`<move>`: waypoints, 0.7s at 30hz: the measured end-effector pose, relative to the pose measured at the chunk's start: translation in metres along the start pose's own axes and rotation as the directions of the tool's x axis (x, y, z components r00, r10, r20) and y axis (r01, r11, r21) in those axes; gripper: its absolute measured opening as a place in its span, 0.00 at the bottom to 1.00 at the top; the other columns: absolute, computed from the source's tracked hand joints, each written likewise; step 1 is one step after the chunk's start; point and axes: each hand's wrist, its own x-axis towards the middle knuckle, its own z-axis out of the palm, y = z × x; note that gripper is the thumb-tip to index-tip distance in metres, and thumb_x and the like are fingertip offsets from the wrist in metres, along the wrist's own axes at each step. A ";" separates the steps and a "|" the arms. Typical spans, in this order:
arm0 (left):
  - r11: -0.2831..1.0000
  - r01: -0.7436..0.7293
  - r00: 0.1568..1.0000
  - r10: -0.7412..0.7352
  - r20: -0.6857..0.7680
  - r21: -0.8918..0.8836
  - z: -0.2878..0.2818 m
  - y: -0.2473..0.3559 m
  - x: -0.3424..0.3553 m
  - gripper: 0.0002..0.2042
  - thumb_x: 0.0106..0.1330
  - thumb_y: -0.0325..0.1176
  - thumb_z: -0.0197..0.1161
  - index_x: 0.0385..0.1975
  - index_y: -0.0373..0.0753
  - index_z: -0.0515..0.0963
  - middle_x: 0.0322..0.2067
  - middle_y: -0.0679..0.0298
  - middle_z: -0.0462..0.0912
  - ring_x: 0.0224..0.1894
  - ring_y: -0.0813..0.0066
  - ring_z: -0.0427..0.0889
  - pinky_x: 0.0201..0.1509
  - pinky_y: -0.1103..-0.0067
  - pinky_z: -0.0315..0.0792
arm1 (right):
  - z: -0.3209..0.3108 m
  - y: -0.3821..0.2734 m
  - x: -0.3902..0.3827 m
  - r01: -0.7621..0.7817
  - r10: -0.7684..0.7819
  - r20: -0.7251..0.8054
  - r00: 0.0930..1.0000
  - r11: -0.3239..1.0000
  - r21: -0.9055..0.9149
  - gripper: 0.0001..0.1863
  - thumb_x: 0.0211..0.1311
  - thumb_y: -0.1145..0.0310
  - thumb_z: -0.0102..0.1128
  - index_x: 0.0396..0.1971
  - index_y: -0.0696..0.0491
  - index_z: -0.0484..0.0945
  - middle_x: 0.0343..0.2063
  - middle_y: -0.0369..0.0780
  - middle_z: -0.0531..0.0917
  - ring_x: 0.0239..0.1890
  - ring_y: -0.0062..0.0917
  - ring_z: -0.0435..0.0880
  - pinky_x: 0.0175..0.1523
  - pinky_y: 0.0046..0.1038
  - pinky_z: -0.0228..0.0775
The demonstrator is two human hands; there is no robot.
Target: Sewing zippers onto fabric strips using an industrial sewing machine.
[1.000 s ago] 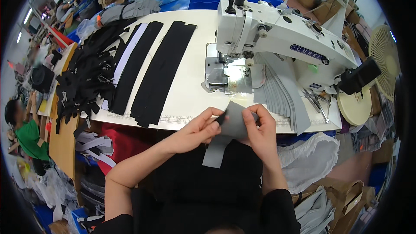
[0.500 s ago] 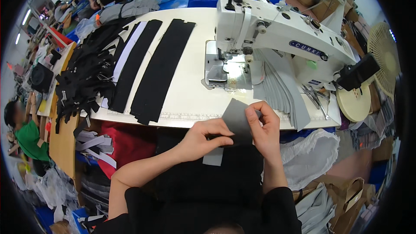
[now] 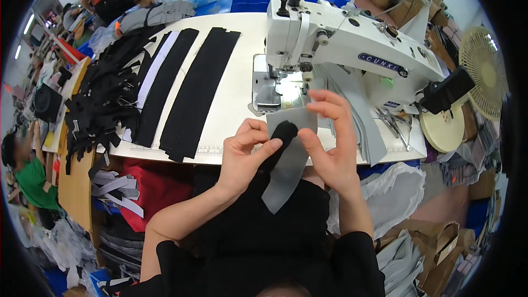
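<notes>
Above my lap, at the table's front edge, my left hand [image 3: 242, 157] pinches a folded black fabric piece [image 3: 284, 132] against a grey fabric strip [image 3: 291, 168]. The strip's pointed lower end hangs down over my black clothing. My right hand [image 3: 336, 148] is at the strip's right edge with its fingers spread. Its thumb tip lies close to the black piece, and its fingertips are by the strip's upper corner. Just beyond both hands stands the white sewing machine [image 3: 352, 38], its needle area behind the strip's top edge.
Black fabric strips [image 3: 201, 96] lie on the white table [image 3: 231, 104], left of the machine, beside a tangled black heap [image 3: 107, 88]. Right of the needle area is a fan of grey strips [image 3: 357, 121], with scissors [image 3: 393, 126] beyond. A fan [image 3: 484, 71] stands far right. Other people work at left.
The grey piece has been turned and opened out, so its long strip hangs down and a folded black piece shows on it. My right hand's fingers have spread apart.
</notes>
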 end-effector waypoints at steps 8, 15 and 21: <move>0.999 0.029 0.999 -0.029 0.027 0.014 0.004 0.023 0.006 0.07 0.67 0.21 0.71 0.43 0.33 0.87 0.44 0.64 0.85 0.47 0.78 0.83 0.53 0.76 0.77 | 0.005 -0.009 0.023 0.297 -0.264 0.156 0.952 0.918 -0.261 0.07 0.58 0.71 0.73 0.34 0.53 0.82 0.56 0.40 0.82 0.59 0.41 0.76 0.62 0.41 0.64; 0.965 -0.148 0.976 0.108 0.188 0.217 -0.009 0.027 0.020 0.05 0.69 0.23 0.70 0.42 0.31 0.86 0.37 0.66 0.84 0.40 0.83 0.80 0.47 0.82 0.77 | 0.003 -0.013 0.032 0.377 -0.312 0.238 0.920 0.873 -0.310 0.06 0.59 0.71 0.71 0.34 0.53 0.82 0.55 0.39 0.83 0.58 0.41 0.77 0.63 0.40 0.63; 0.960 -0.189 0.974 0.155 0.167 0.208 -0.005 0.032 0.020 0.04 0.68 0.24 0.71 0.38 0.31 0.85 0.34 0.67 0.81 0.37 0.83 0.79 0.43 0.83 0.76 | 0.003 -0.012 0.031 0.016 -0.006 0.270 0.963 0.999 -0.036 0.08 0.60 0.70 0.72 0.35 0.55 0.83 0.47 0.39 0.86 0.53 0.35 0.81 0.63 0.37 0.66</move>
